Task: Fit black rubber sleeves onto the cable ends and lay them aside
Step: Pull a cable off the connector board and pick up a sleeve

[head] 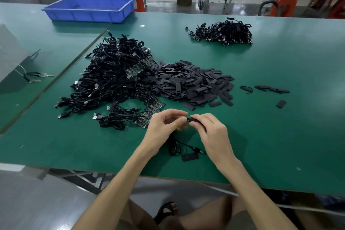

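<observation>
the left hand [165, 124] and the right hand [212, 134] meet above the near middle of the green bench [280, 145], fingertips almost touching. between them is a black rubber sleeve [194, 120], pinched by the right thumb and fingers. the left thumb and forefinger, curled, pinch the cable end [185, 119] right at the sleeve's left opening. fingers cover the join, so how far the end sits inside the sleeve cannot be told. the sleeve looks short, dark and matte.

the rest of that cable [175, 147] drops from the left hand and lies in a loose coil on the bench just near of the hands, between the two wrists; it is thin, black and glossy. a spare sleeve [189, 157] lies flat at the coil's near edge, a dull dark rectangle.

farther off and left of centre lies a big tangled cable pile [112, 76], with usb plugs and small green circuit boards showing. touching its right side is a sleeve heap [192, 82] of flat matte strips. a few stray sleeves [271, 89] lie right of the heap, apart from it. at the far right lies a smaller pile of black cables [224, 33], well apart from the hands. a blue tray [89, 8] stands at the far left.
</observation>
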The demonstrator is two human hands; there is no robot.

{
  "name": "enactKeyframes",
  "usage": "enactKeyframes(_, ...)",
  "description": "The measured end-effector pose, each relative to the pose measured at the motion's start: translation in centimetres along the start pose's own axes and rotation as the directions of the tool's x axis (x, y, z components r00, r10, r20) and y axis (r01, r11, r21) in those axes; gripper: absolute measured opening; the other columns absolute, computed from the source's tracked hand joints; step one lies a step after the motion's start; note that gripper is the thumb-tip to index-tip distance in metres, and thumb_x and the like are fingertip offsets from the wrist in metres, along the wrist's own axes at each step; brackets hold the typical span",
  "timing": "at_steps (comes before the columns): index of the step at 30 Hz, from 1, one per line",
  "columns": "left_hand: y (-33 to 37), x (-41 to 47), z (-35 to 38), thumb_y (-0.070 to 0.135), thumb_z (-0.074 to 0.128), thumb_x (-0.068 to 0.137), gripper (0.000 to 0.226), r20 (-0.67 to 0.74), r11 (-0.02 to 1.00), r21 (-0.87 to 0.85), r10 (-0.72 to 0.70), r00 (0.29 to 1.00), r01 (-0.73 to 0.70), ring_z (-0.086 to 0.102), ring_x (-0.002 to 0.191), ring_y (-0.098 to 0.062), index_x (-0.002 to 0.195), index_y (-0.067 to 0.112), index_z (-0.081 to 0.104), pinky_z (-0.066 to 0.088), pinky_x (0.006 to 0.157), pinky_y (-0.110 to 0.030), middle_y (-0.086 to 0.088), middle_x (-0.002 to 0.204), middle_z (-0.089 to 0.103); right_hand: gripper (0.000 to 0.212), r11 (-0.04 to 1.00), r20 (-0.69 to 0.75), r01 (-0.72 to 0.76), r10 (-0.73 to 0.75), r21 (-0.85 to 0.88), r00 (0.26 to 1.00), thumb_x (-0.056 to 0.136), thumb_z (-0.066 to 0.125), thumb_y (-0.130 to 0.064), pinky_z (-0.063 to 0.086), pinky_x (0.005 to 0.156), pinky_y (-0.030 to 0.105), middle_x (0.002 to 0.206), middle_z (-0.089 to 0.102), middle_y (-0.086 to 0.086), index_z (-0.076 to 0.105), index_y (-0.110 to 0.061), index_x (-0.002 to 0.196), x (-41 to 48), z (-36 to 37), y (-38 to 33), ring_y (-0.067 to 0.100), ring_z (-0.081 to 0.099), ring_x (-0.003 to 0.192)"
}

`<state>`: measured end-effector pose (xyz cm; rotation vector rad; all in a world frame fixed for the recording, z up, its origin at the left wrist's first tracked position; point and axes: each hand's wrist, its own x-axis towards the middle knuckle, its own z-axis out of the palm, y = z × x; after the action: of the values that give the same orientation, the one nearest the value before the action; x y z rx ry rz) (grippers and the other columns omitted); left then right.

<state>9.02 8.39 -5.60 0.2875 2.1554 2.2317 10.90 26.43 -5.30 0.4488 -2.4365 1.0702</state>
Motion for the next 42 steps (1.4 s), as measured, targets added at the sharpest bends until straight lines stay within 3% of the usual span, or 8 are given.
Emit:
enactKeyframes(6,-0.3,0.1,-0.1,0.010,0.078,0.087,0.007,-0.034,0.999,0.003,0.034,0.999,-0.034,0.072,0.071,-0.021,0.095,0.009,0.078,0.056,0.071,-0.024,-0.013,0.082,0.076,0.019,0.999,0.042,-0.019,0.017,0.029,0.999,0.093,0.075,-0.008,0.056,0.086,0.038,0.099,0.072,0.008,0.077,-0.001,0.110,0.1,-0.1,0.1,0.023,0.069,0.090)
enactKeyframes(15,-0.6,0.2,-0.1,0.011,0.078,0.088,0.006,-0.008,0.998,0.042,0.044,0.999,-0.043,0.070,0.069,-0.018,0.093,0.014,0.079,0.056,0.070,-0.024,-0.010,0.081,0.077,0.022,0.997,0.072,-0.033,0.028,0.073,0.997,0.091,0.078,-0.012,0.051,0.084,0.020,0.097,0.073,0.005,0.078,-0.002,0.110,0.2,-0.1,0.4,0.016,0.067,0.086)
enactKeyframes(21,-0.5,0.2,0.0,0.011,0.077,0.089,0.006,-0.015,0.994,0.105,0.029,0.999,-0.028,0.070,0.078,-0.019,0.091,0.015,0.079,0.056,0.068,-0.029,-0.006,0.085,0.077,0.021,0.991,0.078,-0.074,0.066,0.111,0.995,0.090,0.079,-0.013,0.045,0.080,0.007,0.096,0.073,0.003,0.079,-0.004,0.109,0.3,-0.1,0.5,0.008,0.064,0.088)
enactKeyframes(30,-0.5,0.1,0.0,0.012,0.075,0.092,0.003,-0.046,0.987,0.155,0.059,0.997,-0.051,0.064,0.063,-0.013,0.091,0.009,0.075,0.054,0.066,-0.024,-0.011,0.077,0.074,0.019,0.983,0.152,-0.095,0.071,0.159,0.986,0.090,0.080,-0.016,0.048,0.072,0.016,0.083,0.071,-0.002,0.080,-0.007,0.107,0.2,0.2,0.8,0.003,0.061,0.069)
enactKeyframes(32,-0.5,0.1,0.1,0.014,0.074,0.093,0.005,-0.040,0.983,0.176,0.050,0.998,-0.043,0.063,0.063,-0.014,0.091,0.010,0.074,0.054,0.067,-0.028,-0.009,0.078,0.074,0.009,0.973,0.154,-0.132,0.103,0.189,0.983,0.094,0.075,-0.015,0.049,0.069,0.019,0.078,0.071,-0.004,0.081,-0.010,0.099,0.3,0.3,1.0,0.007,0.061,0.066)
enactKeyframes(35,-0.6,0.3,0.4,0.018,0.071,0.096,0.006,-0.010,0.971,0.233,0.062,0.998,-0.058,0.064,0.064,-0.014,0.093,0.013,0.073,0.054,0.067,-0.030,-0.004,0.077,0.073,0.021,0.957,0.177,-0.194,0.157,0.216,0.972,0.101,0.066,-0.018,0.048,0.063,0.024,0.066,0.067,-0.008,0.076,-0.018,0.083,0.3,0.3,1.4,0.011,0.058,0.057)
enactKeyframes(40,-0.7,0.4,0.5,0.015,0.067,0.098,0.008,-0.024,0.964,0.262,0.060,0.998,-0.052,0.067,0.063,-0.014,0.096,0.010,0.073,0.053,0.065,-0.026,-0.001,0.072,0.073,0.002,0.924,0.152,-0.259,0.223,0.283,0.963,0.099,0.069,-0.024,0.050,0.064,0.019,0.072,0.071,-0.008,0.068,-0.022,0.100,0.4,0.3,1.3,0.009,0.063,0.060)
enactKeyframes(42,-0.7,0.5,0.4,0.017,0.066,0.099,0.011,-0.073,0.968,0.251,0.043,0.996,-0.023,0.066,0.061,-0.014,0.096,0.010,0.074,0.053,0.066,-0.025,-0.002,0.069,0.072,0.015,0.961,0.155,-0.198,0.170,0.192,0.973,0.096,0.074,-0.020,0.048,0.072,0.014,0.083,0.069,-0.015,0.065,-0.020,0.107,0.3,0.4,1.1,0.004,0.064,0.075)
